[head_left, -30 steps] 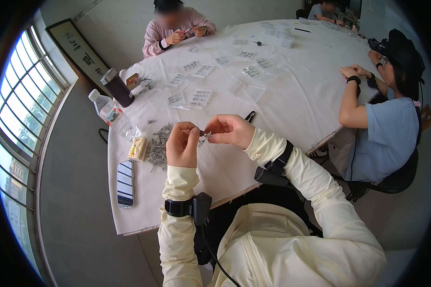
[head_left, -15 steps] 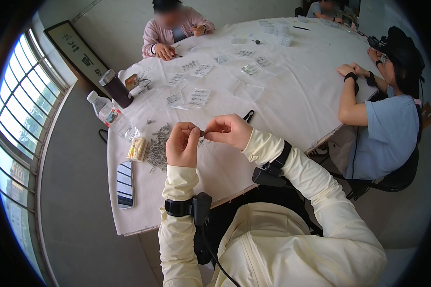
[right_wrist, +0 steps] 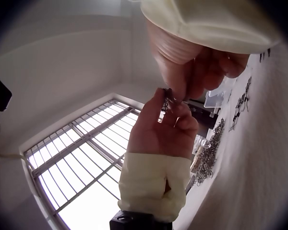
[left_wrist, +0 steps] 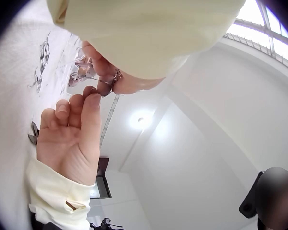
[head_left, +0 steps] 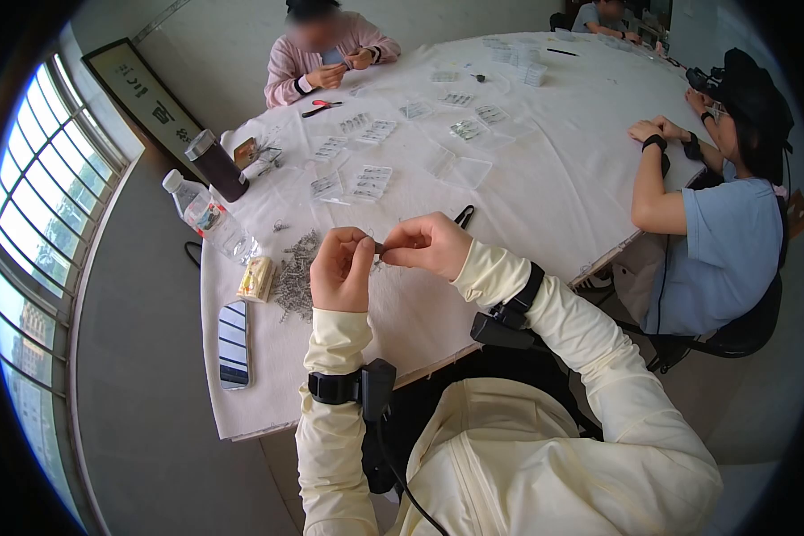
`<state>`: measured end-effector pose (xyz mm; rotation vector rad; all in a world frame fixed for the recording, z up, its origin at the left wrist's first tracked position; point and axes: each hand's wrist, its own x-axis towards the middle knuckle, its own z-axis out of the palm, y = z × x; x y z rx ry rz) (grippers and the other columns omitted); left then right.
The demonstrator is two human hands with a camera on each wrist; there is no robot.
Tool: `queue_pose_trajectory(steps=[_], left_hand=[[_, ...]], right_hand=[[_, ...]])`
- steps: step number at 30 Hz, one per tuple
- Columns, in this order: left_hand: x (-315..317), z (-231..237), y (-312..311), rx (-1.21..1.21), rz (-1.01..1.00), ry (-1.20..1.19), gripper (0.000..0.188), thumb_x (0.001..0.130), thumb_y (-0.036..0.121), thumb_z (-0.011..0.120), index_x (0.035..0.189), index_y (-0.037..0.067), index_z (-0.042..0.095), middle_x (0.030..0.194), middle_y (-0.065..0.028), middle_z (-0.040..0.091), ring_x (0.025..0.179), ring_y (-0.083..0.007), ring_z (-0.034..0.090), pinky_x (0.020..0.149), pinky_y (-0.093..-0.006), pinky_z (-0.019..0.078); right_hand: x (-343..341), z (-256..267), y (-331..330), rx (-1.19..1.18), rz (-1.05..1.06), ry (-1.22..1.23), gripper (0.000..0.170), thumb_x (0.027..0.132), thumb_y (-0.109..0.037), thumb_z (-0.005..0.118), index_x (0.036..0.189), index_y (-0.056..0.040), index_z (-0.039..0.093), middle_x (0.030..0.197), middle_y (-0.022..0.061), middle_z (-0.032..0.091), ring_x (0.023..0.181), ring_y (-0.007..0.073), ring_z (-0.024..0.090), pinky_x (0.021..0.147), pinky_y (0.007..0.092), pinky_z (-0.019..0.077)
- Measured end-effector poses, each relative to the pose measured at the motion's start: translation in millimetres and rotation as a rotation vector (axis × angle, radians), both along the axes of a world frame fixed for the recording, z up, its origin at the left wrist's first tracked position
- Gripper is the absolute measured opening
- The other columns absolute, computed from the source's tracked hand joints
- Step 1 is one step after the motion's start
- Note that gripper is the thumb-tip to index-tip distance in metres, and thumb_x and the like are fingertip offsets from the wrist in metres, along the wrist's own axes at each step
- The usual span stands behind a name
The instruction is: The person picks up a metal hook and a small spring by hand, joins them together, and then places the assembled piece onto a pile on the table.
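In the head view, my left hand (head_left: 339, 268) and right hand (head_left: 431, 241) meet above the cloth, fingertips pressed close together. Between them they pinch a small dark wire piece (head_left: 380, 249), mostly covered by the fingers. From the right wrist, its coiled loops (right_wrist: 166, 101) stick out beside the left thumb. The left wrist view shows thin wire ends (left_wrist: 117, 75) at the left fingertips, with the right thumb and forefinger just below. To the left of my left hand lies a heap of small metal wire pieces (head_left: 297, 284). A few more strands (right_wrist: 241, 106) lie on the cloth.
A phone (head_left: 235, 344), a small yellow-white packet (head_left: 256, 279), a plastic bottle (head_left: 207, 214) and a dark flask (head_left: 218, 166) line the left edge. Clear compartment boxes (head_left: 372, 182) spread beyond my hands. Red-handled pliers (head_left: 322, 108) lie near a person in pink (head_left: 330, 62).
My right fingertips have closed in against the left ones, hiding more of the wire piece. Across the table, the person in pink has laid the pliers down and brought both hands together.
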<state>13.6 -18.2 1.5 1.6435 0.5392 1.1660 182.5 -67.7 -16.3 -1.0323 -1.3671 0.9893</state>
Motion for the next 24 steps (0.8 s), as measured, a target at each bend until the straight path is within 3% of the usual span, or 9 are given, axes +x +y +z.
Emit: queue_pose_trajectory(steps=[6, 8, 11, 14, 20, 24], left_hand=[[-1.7, -1.6, 0.7, 0.075, 0.052, 0.068, 0.005, 0.091, 0.004, 0.058, 0.093, 0.000, 0.057, 0.077, 0.0004, 0.059, 0.066, -0.0032, 0.051, 0.059, -0.0182, 0.0401], [-1.1, -2.0, -0.2, 0.104, 0.068, 0.096, 0.005, 0.091, 0.004, 0.058, 0.093, 0.000, 0.057, 0.078, -0.0004, 0.060, 0.067, -0.0034, 0.051, 0.059, -0.0183, 0.0404], [-0.1, -0.6, -2.6, 0.079, 0.003, 0.025, 0.005, 0.092, 0.004, 0.057, 0.094, 0.000, 0.055, 0.082, -0.0024, 0.061, 0.070, -0.0055, 0.054, 0.062, -0.0194, 0.0419], [-2.4, 5.3, -6.1, -0.047, -0.123, -0.023, 0.003, 0.094, 0.004, 0.053, 0.097, 0.002, 0.052, 0.088, -0.0050, 0.063, 0.073, -0.0086, 0.054, 0.066, -0.0219, 0.0424], [-5.7, -0.2, -0.1, -0.246, -0.398, -0.195, 0.005, 0.095, 0.004, 0.049, 0.100, 0.003, 0.050, 0.095, -0.0095, 0.061, 0.077, -0.0118, 0.053, 0.069, -0.0243, 0.0427], [-6.3, 0.4, 0.0, -0.329, -0.497, -0.229, 0.005, 0.096, 0.005, 0.048, 0.101, 0.005, 0.050, 0.094, -0.0086, 0.059, 0.079, -0.0124, 0.053, 0.071, -0.0257, 0.0433]], right_hand=[[3.5, 0.4, 0.3, -0.037, 0.028, 0.023, 0.018, 0.085, -0.011, 0.068, 0.097, 0.0022, 0.068, 0.088, 0.0064, 0.069, 0.081, 0.0110, 0.062, 0.074, 0.0242, 0.0500], [4.5, -1.6, 0.8, -0.090, 0.094, 0.115, 0.018, 0.088, -0.013, 0.063, 0.098, 0.0015, 0.066, 0.084, 0.0038, 0.066, 0.073, 0.0092, 0.058, 0.065, 0.0228, 0.0475], [10.4, -5.1, 4.1, -0.211, 0.257, 0.245, 0.020, 0.090, -0.018, 0.059, 0.097, 0.0005, 0.064, 0.076, 0.0012, 0.059, 0.065, 0.0086, 0.051, 0.058, 0.0212, 0.0413], [6.1, 3.0, -2.4, -0.307, 0.290, 0.421, 0.021, 0.090, -0.021, 0.057, 0.089, -0.0006, 0.061, 0.069, 0.0004, 0.051, 0.060, 0.0083, 0.045, 0.053, 0.0211, 0.0358], [15.8, 2.1, -1.3, -0.397, 0.546, 0.523, 0.023, 0.090, -0.023, 0.055, 0.078, -0.0038, 0.055, 0.065, -0.0001, 0.046, 0.052, 0.0069, 0.035, 0.048, 0.0225, 0.0285], [13.1, 8.8, -5.6, -0.430, 0.546, 0.516, 0.023, 0.090, -0.024, 0.055, 0.077, -0.0041, 0.055, 0.063, -0.0007, 0.045, 0.052, 0.0063, 0.033, 0.047, 0.0226, 0.0269]])
